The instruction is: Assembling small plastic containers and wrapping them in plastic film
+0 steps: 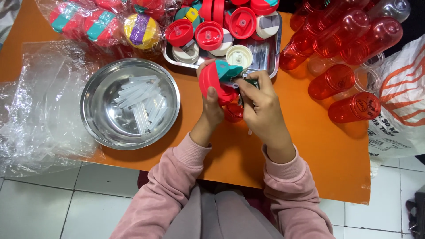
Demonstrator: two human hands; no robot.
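Note:
My left hand [211,108] grips a round red bottle lid [210,79] with a teal flip cap [228,70], held on edge above the orange table [310,146]. My right hand [261,104] is closed at the lid's right side, fingers pinched on a small dark green part [250,82] against it. A small red piece [233,112] shows between the two hands, below the lid. Both arms wear pink sleeves.
A steel bowl [95,119] of clear plastic straws [139,99] sits to the left. Behind the hands a metal tray [271,57] holds red and white lids. Red translucent bottles [341,37] lie at the right, bagged lids [102,24] at back left, clear plastic wrap [40,106] far left.

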